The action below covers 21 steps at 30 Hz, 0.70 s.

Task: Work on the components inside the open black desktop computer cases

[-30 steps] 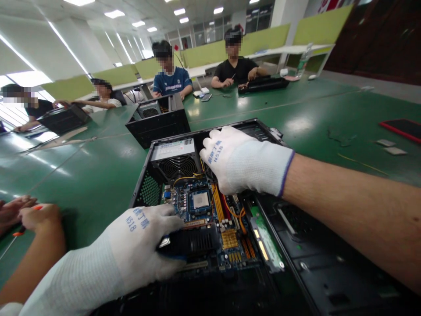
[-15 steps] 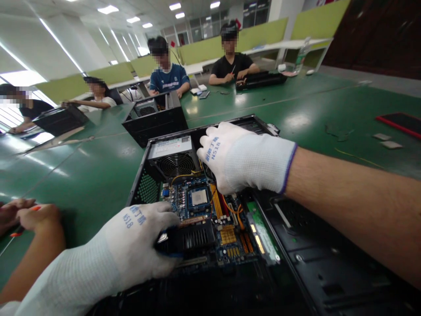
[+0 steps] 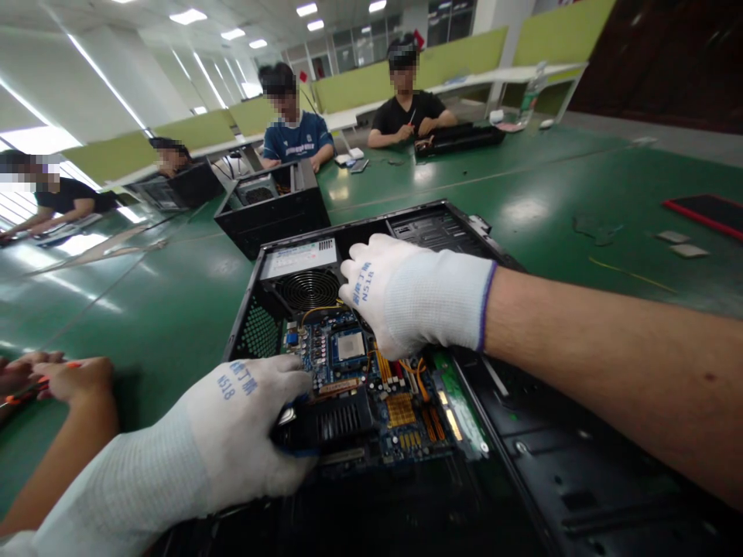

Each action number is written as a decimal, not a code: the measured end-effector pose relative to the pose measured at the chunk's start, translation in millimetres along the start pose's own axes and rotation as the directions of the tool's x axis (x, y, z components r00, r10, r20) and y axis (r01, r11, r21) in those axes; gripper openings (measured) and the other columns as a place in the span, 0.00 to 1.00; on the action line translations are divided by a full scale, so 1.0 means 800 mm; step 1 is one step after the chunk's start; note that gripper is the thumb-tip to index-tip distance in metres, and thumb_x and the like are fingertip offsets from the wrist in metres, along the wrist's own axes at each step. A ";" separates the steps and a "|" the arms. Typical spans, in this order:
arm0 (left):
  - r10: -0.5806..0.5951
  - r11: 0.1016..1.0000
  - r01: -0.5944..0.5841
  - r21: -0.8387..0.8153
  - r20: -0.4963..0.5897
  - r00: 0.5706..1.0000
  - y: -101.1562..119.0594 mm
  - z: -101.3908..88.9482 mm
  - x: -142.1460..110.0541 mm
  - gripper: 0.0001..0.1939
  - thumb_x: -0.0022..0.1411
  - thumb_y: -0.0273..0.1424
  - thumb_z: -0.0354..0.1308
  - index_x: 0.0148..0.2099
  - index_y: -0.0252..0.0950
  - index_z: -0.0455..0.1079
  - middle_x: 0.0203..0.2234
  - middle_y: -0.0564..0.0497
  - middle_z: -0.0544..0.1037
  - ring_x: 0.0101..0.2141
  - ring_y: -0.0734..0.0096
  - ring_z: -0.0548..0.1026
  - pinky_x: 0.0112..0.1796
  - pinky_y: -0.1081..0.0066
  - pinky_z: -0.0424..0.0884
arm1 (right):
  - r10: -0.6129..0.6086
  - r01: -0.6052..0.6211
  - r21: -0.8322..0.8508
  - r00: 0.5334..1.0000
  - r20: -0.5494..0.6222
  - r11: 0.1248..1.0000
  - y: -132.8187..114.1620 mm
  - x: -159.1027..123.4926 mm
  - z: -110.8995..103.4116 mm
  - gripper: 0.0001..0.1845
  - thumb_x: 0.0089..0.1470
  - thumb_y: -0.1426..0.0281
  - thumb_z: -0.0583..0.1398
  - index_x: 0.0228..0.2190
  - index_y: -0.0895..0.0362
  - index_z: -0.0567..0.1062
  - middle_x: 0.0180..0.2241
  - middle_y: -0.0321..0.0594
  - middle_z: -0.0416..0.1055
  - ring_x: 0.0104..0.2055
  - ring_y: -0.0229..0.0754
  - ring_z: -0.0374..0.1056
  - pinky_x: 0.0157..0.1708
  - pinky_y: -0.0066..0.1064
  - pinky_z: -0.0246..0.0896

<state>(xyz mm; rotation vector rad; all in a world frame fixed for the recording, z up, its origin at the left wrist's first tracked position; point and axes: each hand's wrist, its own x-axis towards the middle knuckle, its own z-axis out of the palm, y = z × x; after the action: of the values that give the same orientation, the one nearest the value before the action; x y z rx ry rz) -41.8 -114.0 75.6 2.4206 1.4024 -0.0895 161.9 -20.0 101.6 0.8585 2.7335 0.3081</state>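
An open black computer case (image 3: 493,247) lies on its side in front of me, its motherboard (image 3: 319,348) facing up. My left hand (image 3: 255,425), in a white work glove, grips the bracket end of a black graphics card (image 3: 337,414) with thumb and fingers on opposite sides. The card sits in the board. Above the memory slots, my gloved right hand (image 3: 386,294) is closed with fingers curled down; whatever they hold is hidden beneath it. Close by are the power supply (image 3: 299,263), the processor (image 3: 350,346) in its socket and loose orange cables (image 3: 419,375).
Another person's hands (image 3: 70,379) hold an orange-handled tool at the left. Across the green table (image 3: 191,317), several people work at other cases, one close behind mine (image 3: 272,213). A red-edged dark tray (image 3: 705,213) and small grey pieces (image 3: 688,250) lie at the right.
My right hand has moved slightly down and left, towards the motherboard. My left hand stays at the graphics card. Across the table at left, a person's case has been turned and shifted right.
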 end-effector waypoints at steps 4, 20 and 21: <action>-0.049 0.999 0.048 0.017 0.037 0.998 0.002 -0.001 0.000 0.12 0.47 0.33 0.60 0.37 0.43 0.73 0.34 0.55 0.77 0.35 0.68 0.77 0.36 0.71 0.71 | -0.033 0.032 0.019 0.999 0.032 0.999 -0.006 -0.003 0.001 0.27 0.43 0.52 0.64 0.41 0.55 0.79 0.43 0.48 0.75 0.45 0.55 0.67 0.45 0.48 0.63; -0.072 0.997 0.075 -0.017 0.101 0.992 -0.001 -0.004 -0.001 0.14 0.44 0.32 0.61 0.37 0.44 0.72 0.36 0.57 0.76 0.36 0.70 0.75 0.36 0.73 0.70 | 0.099 -0.103 -0.079 0.993 -0.063 0.991 0.005 -0.014 -0.018 0.32 0.46 0.47 0.64 0.46 0.56 0.78 0.46 0.46 0.73 0.49 0.54 0.66 0.47 0.46 0.62; -0.077 0.997 0.079 -0.012 0.092 0.993 0.000 -0.004 -0.001 0.13 0.44 0.32 0.61 0.37 0.44 0.72 0.36 0.57 0.76 0.36 0.70 0.75 0.35 0.73 0.70 | 0.105 -0.109 -0.071 0.993 -0.056 0.991 0.005 -0.013 -0.018 0.31 0.46 0.47 0.64 0.46 0.55 0.78 0.46 0.46 0.73 0.49 0.54 0.65 0.47 0.47 0.61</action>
<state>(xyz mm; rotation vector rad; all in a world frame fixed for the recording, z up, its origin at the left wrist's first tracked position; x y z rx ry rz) -42.3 -113.3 78.8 2.3178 1.4506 -0.2049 168.4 -24.6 118.1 0.9918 2.7088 0.4565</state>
